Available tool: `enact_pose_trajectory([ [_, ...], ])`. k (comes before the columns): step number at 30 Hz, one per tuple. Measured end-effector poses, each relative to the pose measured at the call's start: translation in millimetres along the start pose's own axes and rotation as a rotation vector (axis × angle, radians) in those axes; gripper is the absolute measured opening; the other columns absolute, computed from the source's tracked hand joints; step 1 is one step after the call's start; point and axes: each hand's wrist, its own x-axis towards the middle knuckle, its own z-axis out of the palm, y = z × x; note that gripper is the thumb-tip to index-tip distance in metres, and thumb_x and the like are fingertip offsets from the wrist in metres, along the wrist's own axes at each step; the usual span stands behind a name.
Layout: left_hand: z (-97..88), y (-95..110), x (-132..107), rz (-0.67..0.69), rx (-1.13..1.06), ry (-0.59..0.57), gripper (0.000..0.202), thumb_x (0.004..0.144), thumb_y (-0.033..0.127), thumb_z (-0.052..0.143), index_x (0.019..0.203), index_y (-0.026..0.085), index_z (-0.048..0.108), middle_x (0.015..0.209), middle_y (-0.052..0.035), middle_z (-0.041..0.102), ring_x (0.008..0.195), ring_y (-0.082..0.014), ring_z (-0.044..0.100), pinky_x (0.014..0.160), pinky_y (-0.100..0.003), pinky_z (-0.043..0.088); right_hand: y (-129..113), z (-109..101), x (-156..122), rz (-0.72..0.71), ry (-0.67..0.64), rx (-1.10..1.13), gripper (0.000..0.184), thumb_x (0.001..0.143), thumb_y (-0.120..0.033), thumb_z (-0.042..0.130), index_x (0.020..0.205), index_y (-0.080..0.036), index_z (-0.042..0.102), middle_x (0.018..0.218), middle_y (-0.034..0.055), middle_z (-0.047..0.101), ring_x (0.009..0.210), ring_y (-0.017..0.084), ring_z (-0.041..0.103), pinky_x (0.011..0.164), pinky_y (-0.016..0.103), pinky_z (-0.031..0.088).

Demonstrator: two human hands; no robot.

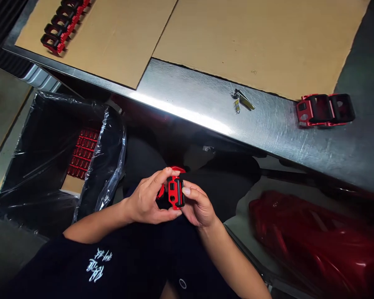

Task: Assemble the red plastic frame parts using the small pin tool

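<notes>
A red-and-black buckle-like part (176, 193) is held between both hands, above my lap. My left hand (151, 197) is closed round it, with the thumb at its lower edge and the fingers at its upper edge. My right hand (201, 205) pinches its black right side, the thumb lying on the front. Part of its back is hidden by the fingers. Two similar red-and-black parts (326, 110) lie together on the metal bench at the right. Nearer the middle of the bench lies a small tool like nail clippers (244, 99).
Cardboard sheets (252, 45) cover much of the metal bench (187, 99). A row of red-and-black parts (62, 27) lines the left sheet. Beside my left arm stands a plastic-lined bin (28, 166) holding several rows of red parts (82, 153). Something wrapped in red plastic (318, 232) lies low at right.
</notes>
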Motion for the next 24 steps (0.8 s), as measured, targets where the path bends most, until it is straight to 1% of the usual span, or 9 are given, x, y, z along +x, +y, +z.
enact_pose_trajectory([
  [4, -1.6, 1.6, -1.1, -0.048, 0.003, -0.037, 0.108, 0.081, 0.037, 0.079, 0.164, 0.019, 0.013, 0.139, -0.0215, 0.062, 0.121, -0.0310, 0.069, 0.099, -0.047, 0.062, 0.6, -1.4, -0.3, 0.010, 0.005, 0.043, 0.031, 0.076, -0.045, 0.078, 0.091, -0.018, 0.070, 0.074, 0.0026, 0.069, 0.058, 0.015, 0.061, 0.052, 0.026, 0.055],
  [8, -6.0, 5.5, 1.6, -0.128, 0.028, -0.104, 0.101, 0.080, 0.031, 0.075, 0.163, 0.019, 0.019, 0.135, -0.0193, 0.062, 0.116, -0.0304, 0.070, 0.096, -0.046, 0.063, -4.2, 0.5, -2.4, -0.014, 0.031, 0.054, 0.036, 0.072, -0.043, 0.087, 0.091, -0.020, 0.068, 0.070, -0.0013, 0.069, 0.051, 0.012, 0.060, 0.048, 0.023, 0.053],
  [12, -7.8, 9.0, 5.8, -0.190, 0.022, -0.223, 0.090, 0.075, 0.022, 0.073, 0.157, 0.024, 0.033, 0.137, -0.0145, 0.062, 0.120, -0.0299, 0.067, 0.099, -0.045, 0.062, -7.5, 6.5, -1.9, -0.044, 0.063, -0.067, 0.035, 0.072, -0.040, 0.091, 0.079, -0.018, 0.064, 0.057, -0.0048, 0.064, 0.041, 0.007, 0.052, 0.042, 0.017, 0.044],
  [16, -8.3, 3.9, 4.4, -0.228, -0.019, -0.194, 0.086, 0.072, 0.017, 0.075, 0.151, 0.024, 0.043, 0.137, -0.0145, 0.061, 0.123, -0.0302, 0.064, 0.102, -0.046, 0.059, -13.4, 9.3, -3.5, -0.071, 0.080, -0.253, 0.036, 0.074, -0.047, 0.089, 0.079, -0.018, 0.069, 0.056, -0.0039, 0.063, 0.042, 0.007, 0.052, 0.042, 0.018, 0.044],
  [18, -8.8, -1.9, 2.3, -0.255, -0.138, -0.142, 0.085, 0.070, 0.018, 0.079, 0.149, 0.026, 0.048, 0.136, -0.0132, 0.062, 0.124, -0.0301, 0.063, 0.104, -0.045, 0.056, -28.2, 8.6, -6.5, -0.210, 0.132, -0.452, 0.035, 0.079, -0.051, 0.084, 0.085, -0.018, 0.075, 0.060, -0.0012, 0.066, 0.048, 0.011, 0.058, 0.047, 0.022, 0.050],
  [19, -9.1, -4.8, 1.6, -0.291, -0.259, -0.112, 0.085, 0.070, 0.019, 0.081, 0.148, 0.028, 0.050, 0.136, -0.0121, 0.063, 0.121, -0.0287, 0.064, 0.103, -0.043, 0.056, -40.3, 7.8, -7.6, -0.343, 0.211, -0.588, 0.033, 0.082, -0.050, 0.082, 0.089, -0.019, 0.077, 0.065, 0.0004, 0.069, 0.053, 0.013, 0.061, 0.052, 0.025, 0.053],
  [22, -9.3, -10.4, 2.7, -0.433, -0.814, -0.028, 0.080, 0.073, 0.031, 0.084, 0.146, 0.033, 0.052, 0.145, -0.0106, 0.060, 0.094, -0.0184, 0.070, 0.077, -0.030, 0.060, -92.8, 2.9, -3.7, -0.881, 0.645, -1.051, 0.026, 0.086, -0.044, 0.078, 0.101, -0.022, 0.079, 0.087, 0.0050, 0.076, 0.072, 0.018, 0.068, 0.071, 0.034, 0.058],
  [23, -9.1, -10.9, 4.1, -0.462, -0.990, 0.001, 0.078, 0.074, 0.034, 0.084, 0.145, 0.035, 0.052, 0.149, -0.0111, 0.057, 0.083, -0.0141, 0.068, 0.066, -0.026, 0.057, -112.7, 0.4, 1.3, -1.009, 0.797, -1.186, 0.028, 0.086, -0.044, 0.078, 0.103, -0.022, 0.079, 0.094, 0.0065, 0.076, 0.076, 0.020, 0.068, 0.077, 0.037, 0.058],
  [24, -8.7, -10.8, 5.8, -0.472, -1.125, 0.026, 0.077, 0.073, 0.035, 0.084, 0.144, 0.036, 0.053, 0.153, -0.0118, 0.054, 0.074, -0.0110, 0.065, 0.057, -0.022, 0.053, -131.8, -2.4, 8.1, -1.044, 0.887, -1.330, 0.032, 0.085, -0.043, 0.078, 0.109, -0.021, 0.078, 0.102, 0.0084, 0.075, 0.078, 0.020, 0.067, 0.083, 0.039, 0.057],
])
